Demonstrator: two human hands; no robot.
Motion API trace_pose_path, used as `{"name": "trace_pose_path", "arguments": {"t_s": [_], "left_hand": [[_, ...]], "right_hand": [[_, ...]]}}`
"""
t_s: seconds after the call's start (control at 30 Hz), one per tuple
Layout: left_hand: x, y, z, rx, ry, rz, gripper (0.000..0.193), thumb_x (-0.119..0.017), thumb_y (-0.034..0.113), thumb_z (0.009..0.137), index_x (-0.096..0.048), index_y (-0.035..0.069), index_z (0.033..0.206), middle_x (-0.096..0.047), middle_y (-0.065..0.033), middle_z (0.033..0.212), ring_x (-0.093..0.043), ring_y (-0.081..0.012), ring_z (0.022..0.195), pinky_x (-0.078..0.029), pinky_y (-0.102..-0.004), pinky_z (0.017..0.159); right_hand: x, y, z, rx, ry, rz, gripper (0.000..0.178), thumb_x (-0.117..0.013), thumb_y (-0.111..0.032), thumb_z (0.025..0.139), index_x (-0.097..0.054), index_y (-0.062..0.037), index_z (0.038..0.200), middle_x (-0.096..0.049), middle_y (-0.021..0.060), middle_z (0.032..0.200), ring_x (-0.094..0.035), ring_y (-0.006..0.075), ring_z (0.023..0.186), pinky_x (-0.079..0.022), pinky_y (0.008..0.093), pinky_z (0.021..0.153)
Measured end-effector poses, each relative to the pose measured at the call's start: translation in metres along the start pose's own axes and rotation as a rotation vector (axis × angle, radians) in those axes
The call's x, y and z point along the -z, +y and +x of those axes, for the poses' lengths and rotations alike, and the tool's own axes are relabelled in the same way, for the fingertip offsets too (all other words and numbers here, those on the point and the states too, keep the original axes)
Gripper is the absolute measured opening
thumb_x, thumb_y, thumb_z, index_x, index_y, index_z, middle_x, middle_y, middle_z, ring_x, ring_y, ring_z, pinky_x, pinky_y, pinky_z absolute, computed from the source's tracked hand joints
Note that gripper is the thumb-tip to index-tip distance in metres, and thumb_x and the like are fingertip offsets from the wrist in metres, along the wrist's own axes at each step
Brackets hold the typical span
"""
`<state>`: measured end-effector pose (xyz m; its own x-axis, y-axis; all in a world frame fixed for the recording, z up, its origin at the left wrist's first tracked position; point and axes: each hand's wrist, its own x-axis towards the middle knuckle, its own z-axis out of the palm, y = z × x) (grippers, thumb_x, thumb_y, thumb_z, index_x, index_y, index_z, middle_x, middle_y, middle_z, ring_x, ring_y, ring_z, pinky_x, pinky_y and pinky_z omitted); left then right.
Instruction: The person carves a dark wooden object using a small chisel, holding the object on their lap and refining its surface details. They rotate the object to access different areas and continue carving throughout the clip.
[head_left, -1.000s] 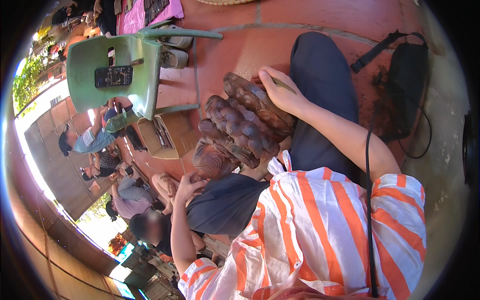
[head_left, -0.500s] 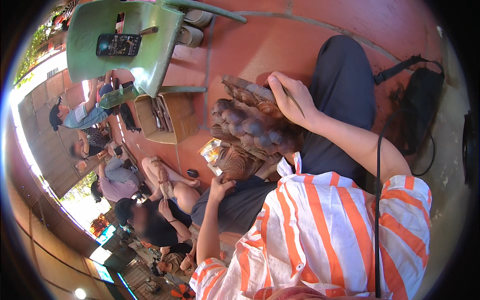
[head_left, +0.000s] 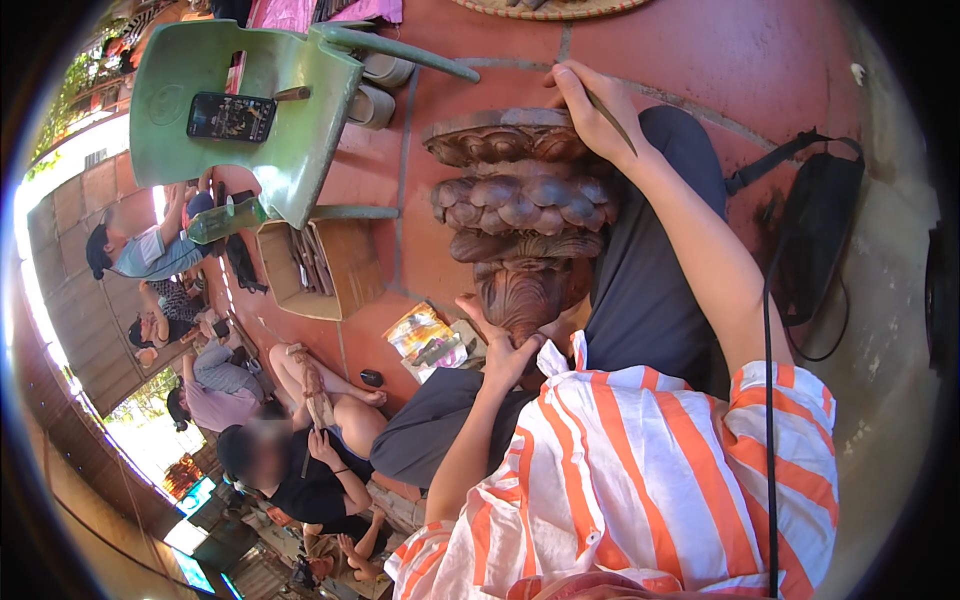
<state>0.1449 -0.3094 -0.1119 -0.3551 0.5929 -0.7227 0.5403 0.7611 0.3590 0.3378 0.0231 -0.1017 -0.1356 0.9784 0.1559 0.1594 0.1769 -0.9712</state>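
A dark brown carved wooden stand (head_left: pixel 530 203) with tiers of petals and a fluted narrow end lies in front of me against my leg. My right hand (head_left: pixel 598 112) is at the far right of its flat rim. Between the fingers it holds a thin dark tool (head_left: pixel 614 126) with a pointed end. At the near, narrow end of the stand is my left hand (head_left: pixel 502 352); its thumb and index finger are spread against the wood, the other fingers hidden.
A green plastic chair (head_left: pixel 300 150) carries a phone (head_left: pixel 231 117). Below it stands a cardboard box (head_left: pixel 352 268) of tools. A colourful printed packet (head_left: pixel 428 333) lies by my knee. On the right is a black bag (head_left: pixel 822 225) with a strap. A person (head_left: pixel 290 460) works close by on the left.
The carved stand has turned from a slant to nearly straight before me. My left hand has moved up to its narrow end and spread its fingers. My right hand has moved farther away.
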Motion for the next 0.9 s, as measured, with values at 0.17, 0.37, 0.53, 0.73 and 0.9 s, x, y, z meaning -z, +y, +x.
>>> {"name": "trace_pose_path", "arguments": {"t_s": [0.17,0.37,0.53,0.73,0.9], "left_hand": [[0.005,0.015,0.006,0.059,-0.069,0.156,0.054,-0.074,0.044,0.074,-0.06,-0.008,0.073,-0.061,-0.0201,0.066,-0.063,-0.0271,0.065,-0.049,-0.0405,0.061],[0.004,0.012,0.008,-0.189,0.023,0.283,0.059,-0.072,0.045,0.073,-0.064,-0.014,0.073,-0.064,-0.0266,0.067,-0.068,-0.0362,0.068,-0.052,-0.0445,0.065],[0.004,0.003,0.026,-0.067,-0.095,0.354,0.059,-0.073,0.045,0.071,-0.067,-0.011,0.089,-0.062,-0.0286,0.097,-0.063,-0.0381,0.093,-0.05,-0.0413,0.082],[0.006,0.001,0.037,-0.03,-0.15,0.516,0.062,-0.072,0.047,0.071,-0.068,-0.01,0.096,-0.063,-0.0306,0.108,-0.061,-0.0365,0.105,-0.048,-0.0416,0.091],[0.031,0.027,0.031,-0.155,-0.338,0.554,0.057,-0.072,0.05,0.075,-0.071,-0.003,0.097,-0.068,-0.0262,0.095,-0.066,-0.0357,0.094,-0.05,-0.0412,0.086]], "right_hand": [[0.004,0.007,-0.005,0.027,0.01,-0.055,0.036,-0.043,-0.032,0.101,-0.064,-0.0028,0.097,-0.069,0.0117,0.072,-0.068,0.0241,0.072,-0.05,0.0332,0.069],[-0.001,0.001,-0.007,0.035,0.016,-0.037,0.032,-0.048,-0.028,0.1,-0.064,-0.0022,0.091,-0.068,0.0114,0.068,-0.069,0.0232,0.068,-0.05,0.0323,0.065],[-0.002,0.0,-0.011,0.017,0.019,-0.018,0.032,-0.05,-0.028,0.098,-0.064,-0.0012,0.089,-0.068,0.0116,0.068,-0.07,0.0217,0.07,-0.05,0.0312,0.064],[-0.001,0.004,-0.012,-0.067,-0.022,0.077,0.032,-0.052,-0.028,0.098,-0.065,0.0002,0.089,-0.069,0.0123,0.071,-0.071,0.0222,0.069,-0.05,0.0303,0.063],[-0.002,0.011,-0.011,-0.134,-0.087,0.167,0.034,-0.052,-0.03,0.098,-0.065,0.0013,0.094,-0.07,0.0115,0.074,-0.07,0.0182,0.072,-0.05,0.0289,0.067]]}}
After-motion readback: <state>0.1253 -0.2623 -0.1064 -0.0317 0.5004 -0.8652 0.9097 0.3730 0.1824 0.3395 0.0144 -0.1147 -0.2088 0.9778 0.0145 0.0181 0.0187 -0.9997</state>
